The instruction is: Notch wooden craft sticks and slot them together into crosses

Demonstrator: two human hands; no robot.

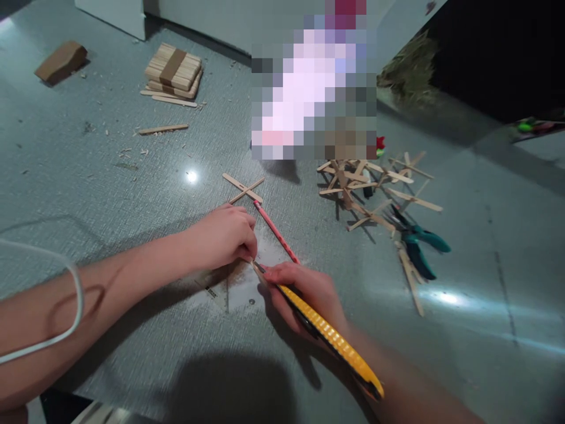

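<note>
My right hand [306,297] is closed around a yellow utility knife [331,333], its blade pointing toward my left fingertips. My left hand [232,235] is pinched on what appears to be a wooden craft stick [252,263]; only a small pale end shows at the blade, and the rest is hidden. Just beyond my hands, two crossed craft sticks [244,189] lie on the table, touching or nearly touching the tip of a red pencil [278,232]. Below my left hand lies a clear set square [218,294], partly covered by the hand and its shadow.
Several craft-stick assemblies [353,188] are heaped at right, beside teal-handled pliers [419,241]. Farther back sit a banded bundle of craft sticks [174,68], a loose stick [163,129] and a brown block-like piece [62,62]. A white cable [79,294] crosses over my left forearm.
</note>
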